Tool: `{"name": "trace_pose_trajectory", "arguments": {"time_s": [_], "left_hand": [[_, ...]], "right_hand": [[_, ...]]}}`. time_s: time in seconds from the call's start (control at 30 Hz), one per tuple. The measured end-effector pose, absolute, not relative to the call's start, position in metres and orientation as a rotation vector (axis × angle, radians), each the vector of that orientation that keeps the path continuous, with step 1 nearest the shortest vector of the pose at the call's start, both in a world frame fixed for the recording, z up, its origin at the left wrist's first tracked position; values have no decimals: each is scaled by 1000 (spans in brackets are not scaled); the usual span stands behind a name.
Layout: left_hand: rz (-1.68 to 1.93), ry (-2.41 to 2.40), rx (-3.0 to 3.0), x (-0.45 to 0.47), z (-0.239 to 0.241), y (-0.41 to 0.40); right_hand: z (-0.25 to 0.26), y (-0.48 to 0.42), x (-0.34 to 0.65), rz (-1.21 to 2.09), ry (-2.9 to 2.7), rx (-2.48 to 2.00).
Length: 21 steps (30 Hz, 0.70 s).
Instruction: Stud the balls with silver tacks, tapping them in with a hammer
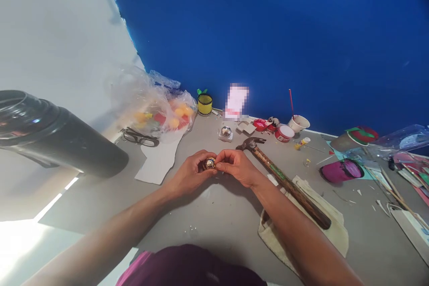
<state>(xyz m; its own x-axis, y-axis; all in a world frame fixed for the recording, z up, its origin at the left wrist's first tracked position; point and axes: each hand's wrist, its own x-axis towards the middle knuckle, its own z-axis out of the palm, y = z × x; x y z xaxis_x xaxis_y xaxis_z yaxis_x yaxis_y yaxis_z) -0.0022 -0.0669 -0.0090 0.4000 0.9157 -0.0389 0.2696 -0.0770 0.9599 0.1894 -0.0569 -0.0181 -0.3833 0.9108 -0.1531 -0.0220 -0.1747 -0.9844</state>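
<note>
My left hand [191, 173] and my right hand [236, 167] meet over the middle of the grey table [221, 219]. Both pinch one small shiny round metal piece [210, 163] between their fingertips. A second shiny round piece [225, 132] rests on a small white base just beyond my hands. To the right of my right hand lies a hammer [284, 181] with a brown wooden handle, its head near my fingers and its handle resting on a cream cloth [335, 228].
Black glasses [140, 137], a white paper sheet [160, 161] and a plastic bag of coloured things [157, 109] lie back left. A yellow cup [204, 104], paint pots [284, 133], a white cup with a red stick [298, 123] and craft scraps [342, 170] fill the back and right. A black cylinder [50, 134] juts in at left.
</note>
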Motion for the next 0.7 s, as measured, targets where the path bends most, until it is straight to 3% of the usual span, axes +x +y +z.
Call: {"name": "trace_pose_trajectory", "arguments": {"time_s": [0.7], "left_hand": [[1029, 1244, 1719, 6, -26, -71]], "right_hand": [[-19, -56, 182, 1600, -1337, -1101]]}}
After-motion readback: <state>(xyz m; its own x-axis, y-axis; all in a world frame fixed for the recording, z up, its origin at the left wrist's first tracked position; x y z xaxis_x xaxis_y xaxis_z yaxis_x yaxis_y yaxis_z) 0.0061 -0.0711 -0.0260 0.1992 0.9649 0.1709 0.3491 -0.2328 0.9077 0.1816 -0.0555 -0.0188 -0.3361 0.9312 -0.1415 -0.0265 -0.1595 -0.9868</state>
